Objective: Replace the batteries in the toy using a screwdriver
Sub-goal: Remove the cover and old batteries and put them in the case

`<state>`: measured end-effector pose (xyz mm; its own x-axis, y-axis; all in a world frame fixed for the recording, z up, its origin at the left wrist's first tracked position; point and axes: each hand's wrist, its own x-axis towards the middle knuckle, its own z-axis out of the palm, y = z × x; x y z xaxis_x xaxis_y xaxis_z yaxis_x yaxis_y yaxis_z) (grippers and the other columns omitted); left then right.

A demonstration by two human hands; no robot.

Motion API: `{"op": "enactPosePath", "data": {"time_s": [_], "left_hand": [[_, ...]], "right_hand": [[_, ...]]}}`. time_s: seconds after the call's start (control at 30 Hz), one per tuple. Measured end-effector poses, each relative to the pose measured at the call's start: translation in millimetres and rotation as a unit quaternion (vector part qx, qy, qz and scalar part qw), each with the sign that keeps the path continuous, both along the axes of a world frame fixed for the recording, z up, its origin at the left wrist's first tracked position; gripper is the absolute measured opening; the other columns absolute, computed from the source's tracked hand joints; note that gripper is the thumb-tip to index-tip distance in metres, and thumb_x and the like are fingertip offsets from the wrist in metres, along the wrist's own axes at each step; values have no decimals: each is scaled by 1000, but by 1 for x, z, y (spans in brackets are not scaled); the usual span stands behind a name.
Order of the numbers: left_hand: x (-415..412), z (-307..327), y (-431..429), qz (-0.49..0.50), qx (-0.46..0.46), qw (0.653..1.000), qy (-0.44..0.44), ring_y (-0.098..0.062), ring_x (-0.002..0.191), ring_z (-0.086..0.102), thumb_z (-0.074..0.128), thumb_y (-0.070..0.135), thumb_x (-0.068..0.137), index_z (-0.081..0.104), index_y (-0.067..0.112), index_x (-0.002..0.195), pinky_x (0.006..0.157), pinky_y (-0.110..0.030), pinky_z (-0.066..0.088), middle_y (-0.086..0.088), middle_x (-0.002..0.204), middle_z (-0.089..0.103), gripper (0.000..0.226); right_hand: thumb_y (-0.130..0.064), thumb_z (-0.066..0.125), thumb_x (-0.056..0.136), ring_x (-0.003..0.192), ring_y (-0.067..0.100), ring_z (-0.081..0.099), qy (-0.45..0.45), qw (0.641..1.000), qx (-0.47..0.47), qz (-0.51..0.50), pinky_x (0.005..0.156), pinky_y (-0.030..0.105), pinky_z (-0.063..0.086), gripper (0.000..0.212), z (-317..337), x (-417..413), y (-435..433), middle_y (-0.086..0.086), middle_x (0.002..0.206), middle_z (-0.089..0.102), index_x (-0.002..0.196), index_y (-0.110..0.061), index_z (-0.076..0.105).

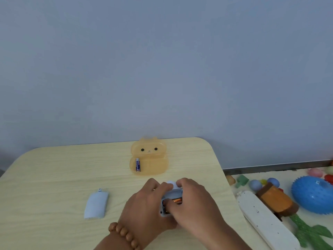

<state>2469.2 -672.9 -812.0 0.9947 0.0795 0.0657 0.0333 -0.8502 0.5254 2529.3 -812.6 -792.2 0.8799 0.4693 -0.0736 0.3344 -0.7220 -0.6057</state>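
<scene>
A small pale blue toy (173,193) lies between both my hands near the table's front, its open battery compartment facing up with an orange-labelled battery (177,201) showing inside. My left hand (144,208) wraps the toy's left side. My right hand (194,204) holds the right side, its thumb pressing on the battery. The pale blue battery cover (96,204) lies loose on the table to the left. A blue battery (138,164) rests in an open orange translucent bear-shaped box (153,166) further back. No screwdriver is in view.
The light wooden table (63,177) stands against a grey-blue wall. On the floor to the right lie a white power strip (264,219), a spiky blue ball (313,194), an orange and brown toy (275,200), a green toy (310,231) and several small coloured toys.
</scene>
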Motion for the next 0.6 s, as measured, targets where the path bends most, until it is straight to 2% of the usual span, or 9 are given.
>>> {"op": "enactPosePath", "data": {"time_s": [0.17, 0.27, 0.37, 0.43, 0.6], "left_hand": [[2, -1, 3, -7, -28, 1000, -3, -6, 84, 59, 54, 68, 49, 31, 48, 123, 72, -23, 51, 12, 98, 55, 80], [3, -4, 5, -15, -25, 999, 13, -5, 87, 57, 56, 68, 50, 41, 47, 121, 76, -27, 51, 13, 100, 53, 76], [4, -5, 7, -24, -9, 999, 34, -1, 87, 55, 58, 72, 48, 50, 48, 122, 77, -24, 49, 16, 99, 49, 78], [5, -4, 8, -25, -13, 999, 39, 0, 87, 54, 62, 73, 46, 49, 50, 123, 77, -23, 49, 16, 98, 49, 81], [4, 0, 9, -27, -3, 999, 40, -2, 87, 55, 74, 64, 51, 50, 49, 125, 76, -21, 49, 17, 100, 47, 79]], "right_hand": [[-57, 53, 83, 101, 8, 57, 10, 1000, -24, 4, 79, 29, 52, 37, 4, -6, 8, -15, 106, 59, 116, -41, 59], [-58, 51, 80, 99, 11, 59, 15, 998, -59, 17, 76, 31, 51, 34, 14, -5, 10, -12, 102, 61, 105, -38, 60], [-56, 50, 78, 92, 16, 58, 18, 993, -112, 40, 70, 31, 47, 29, 23, -1, 14, -10, 95, 62, 91, -32, 58], [-56, 49, 75, 92, 17, 61, 14, 990, -131, 47, 73, 32, 50, 38, 25, 0, 16, -8, 97, 64, 100, -30, 63], [-60, 50, 75, 95, 16, 61, 28, 990, -138, 32, 76, 32, 50, 47, 29, -1, 16, -10, 102, 63, 108, -29, 60]]}}
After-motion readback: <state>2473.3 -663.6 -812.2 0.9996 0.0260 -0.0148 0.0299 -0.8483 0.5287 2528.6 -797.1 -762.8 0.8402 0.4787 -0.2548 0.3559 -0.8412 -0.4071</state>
